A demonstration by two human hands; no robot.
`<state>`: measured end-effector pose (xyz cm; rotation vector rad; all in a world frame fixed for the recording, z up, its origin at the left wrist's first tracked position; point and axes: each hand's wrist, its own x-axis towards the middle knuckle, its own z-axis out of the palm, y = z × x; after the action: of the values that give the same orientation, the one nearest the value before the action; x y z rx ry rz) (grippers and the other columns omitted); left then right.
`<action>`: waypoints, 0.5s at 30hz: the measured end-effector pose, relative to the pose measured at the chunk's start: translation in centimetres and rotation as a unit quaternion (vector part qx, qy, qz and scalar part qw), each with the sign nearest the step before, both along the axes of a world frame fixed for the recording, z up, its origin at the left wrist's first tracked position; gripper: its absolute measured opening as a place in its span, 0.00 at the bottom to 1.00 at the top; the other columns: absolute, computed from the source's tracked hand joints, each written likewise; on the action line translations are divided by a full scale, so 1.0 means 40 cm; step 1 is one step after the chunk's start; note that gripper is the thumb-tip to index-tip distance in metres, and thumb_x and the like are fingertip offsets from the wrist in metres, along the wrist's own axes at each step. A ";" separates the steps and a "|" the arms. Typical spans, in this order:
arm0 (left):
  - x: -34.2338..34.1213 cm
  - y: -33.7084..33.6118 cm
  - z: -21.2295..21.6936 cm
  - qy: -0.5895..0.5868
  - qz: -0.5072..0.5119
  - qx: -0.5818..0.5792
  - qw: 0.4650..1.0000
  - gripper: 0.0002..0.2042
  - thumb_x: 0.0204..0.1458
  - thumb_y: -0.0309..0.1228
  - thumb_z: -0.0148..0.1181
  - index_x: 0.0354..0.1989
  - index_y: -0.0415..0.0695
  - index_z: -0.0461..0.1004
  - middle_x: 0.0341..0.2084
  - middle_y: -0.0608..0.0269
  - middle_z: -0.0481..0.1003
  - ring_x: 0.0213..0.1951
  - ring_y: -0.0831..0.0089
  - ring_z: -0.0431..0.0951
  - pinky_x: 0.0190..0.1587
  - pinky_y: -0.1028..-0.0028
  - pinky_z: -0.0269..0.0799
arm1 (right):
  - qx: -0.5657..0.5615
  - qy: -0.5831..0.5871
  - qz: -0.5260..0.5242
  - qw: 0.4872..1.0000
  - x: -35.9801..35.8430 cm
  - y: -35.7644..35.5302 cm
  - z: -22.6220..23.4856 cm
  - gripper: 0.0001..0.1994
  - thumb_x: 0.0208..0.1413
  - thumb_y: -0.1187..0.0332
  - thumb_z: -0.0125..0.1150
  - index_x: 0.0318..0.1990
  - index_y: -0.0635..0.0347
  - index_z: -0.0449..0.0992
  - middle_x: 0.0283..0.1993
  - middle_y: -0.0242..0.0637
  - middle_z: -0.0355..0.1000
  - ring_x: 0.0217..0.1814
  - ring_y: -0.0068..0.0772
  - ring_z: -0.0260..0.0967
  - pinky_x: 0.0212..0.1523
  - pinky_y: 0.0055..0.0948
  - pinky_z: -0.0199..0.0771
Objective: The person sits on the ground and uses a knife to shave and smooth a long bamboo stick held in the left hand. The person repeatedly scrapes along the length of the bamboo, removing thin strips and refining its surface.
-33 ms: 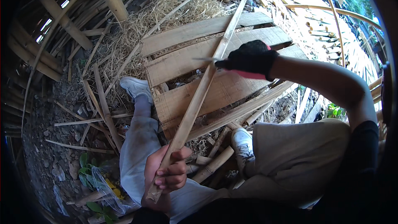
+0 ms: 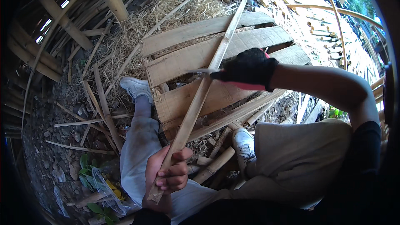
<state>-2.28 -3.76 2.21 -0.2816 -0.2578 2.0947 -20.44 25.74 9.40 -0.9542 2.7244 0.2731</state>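
My bare left hand (image 2: 170, 171) is wrapped round the near end of a long split-bamboo strip (image 2: 196, 96). The strip slants away to the upper right, over a low platform of wooden planks (image 2: 179, 66). In a black and red glove, my right hand (image 2: 250, 70) is closed on a knife (image 2: 199, 71), whose handle is hidden in the fist. The thin blade lies across the strip near its middle. My left hand is well below the blade, at the strip's lower end.
Pale shavings (image 2: 125, 50) are heaped beyond and left of the planks. Loose bamboo strips (image 2: 104, 104) lie on the ground at left, near a clear plastic bag (image 2: 106, 189). Bamboo posts (image 2: 112, 0) rise behind. My shoes (image 2: 243, 143) flank the platform, beside cut bamboo pieces (image 2: 215, 165).
My right hand and the knife have slid a short way down along the strip, toward my left hand. The left hand and the strip stay put.
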 end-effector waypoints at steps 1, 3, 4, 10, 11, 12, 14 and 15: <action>-0.001 0.002 -0.005 0.001 -0.003 -0.005 1.000 0.18 0.71 0.46 0.29 0.32 0.50 0.59 0.06 0.73 0.60 0.05 0.82 0.62 0.05 0.81 0.57 | 0.003 -0.001 0.071 0.997 0.053 -0.034 0.015 0.24 0.66 0.39 0.45 0.44 0.42 0.84 0.37 0.38 0.81 0.39 0.42 0.80 0.35 0.41 0.78; 0.020 -0.009 0.003 -0.004 0.016 -0.005 1.000 0.18 0.71 0.46 0.29 0.33 0.50 0.58 0.08 0.73 0.61 0.05 0.82 0.63 0.05 0.81 0.58 | 0.008 -0.102 0.098 0.990 0.137 -0.139 0.073 0.22 0.66 0.42 0.46 0.39 0.42 0.84 0.35 0.37 0.81 0.38 0.42 0.80 0.33 0.39 0.78; -0.002 0.011 -0.025 0.008 0.000 0.031 0.999 0.17 0.71 0.46 0.29 0.33 0.50 0.57 0.09 0.73 0.63 0.06 0.83 0.64 0.06 0.81 0.59 | -0.020 -0.103 0.099 0.990 0.175 -0.126 0.060 0.22 0.65 0.42 0.47 0.36 0.43 0.84 0.33 0.37 0.81 0.37 0.43 0.80 0.33 0.40 0.78; 0.005 0.026 0.011 -0.030 0.025 0.005 0.999 0.17 0.71 0.46 0.30 0.33 0.51 0.58 0.08 0.74 0.62 0.05 0.84 0.63 0.05 0.81 0.57 | -0.024 -0.015 0.072 0.997 0.028 -0.046 -0.008 0.26 0.65 0.38 0.45 0.37 0.43 0.85 0.32 0.37 0.80 0.37 0.42 0.80 0.36 0.39 0.78; 0.002 0.025 0.019 -0.038 0.029 -0.005 0.999 0.17 0.72 0.45 0.30 0.32 0.51 0.59 0.07 0.74 0.60 0.04 0.83 0.61 0.04 0.82 0.55 | -0.036 0.011 0.047 0.998 0.007 -0.056 0.009 0.28 0.65 0.36 0.44 0.37 0.43 0.85 0.32 0.37 0.80 0.38 0.42 0.80 0.37 0.39 0.78; 0.004 0.026 0.017 -0.024 0.022 -0.007 0.999 0.17 0.72 0.45 0.30 0.32 0.51 0.59 0.07 0.74 0.60 0.04 0.83 0.61 0.04 0.82 0.55 | -0.035 -0.039 -0.011 0.999 0.016 -0.053 0.025 0.29 0.65 0.35 0.42 0.37 0.44 0.86 0.32 0.38 0.80 0.38 0.42 0.80 0.39 0.38 0.78; 0.009 0.029 0.007 0.008 0.006 -0.010 1.000 0.17 0.72 0.45 0.30 0.32 0.51 0.59 0.06 0.74 0.60 0.04 0.84 0.61 0.04 0.82 0.55 | -0.025 -0.065 0.051 0.996 0.097 -0.094 0.048 0.29 0.66 0.36 0.42 0.36 0.45 0.86 0.33 0.38 0.81 0.38 0.44 0.80 0.40 0.39 0.79; 0.010 0.027 0.008 0.003 0.004 -0.013 1.000 0.17 0.72 0.45 0.30 0.32 0.51 0.58 0.06 0.75 0.60 0.04 0.84 0.61 0.04 0.82 0.55 | -0.003 -0.082 0.078 0.994 0.130 -0.117 0.053 0.30 0.66 0.36 0.42 0.36 0.45 0.86 0.33 0.38 0.81 0.38 0.44 0.80 0.41 0.39 0.79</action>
<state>-1.87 -2.68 2.52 -0.2906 -0.2299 2.1081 -15.23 21.07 11.53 -1.1401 2.5088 0.2034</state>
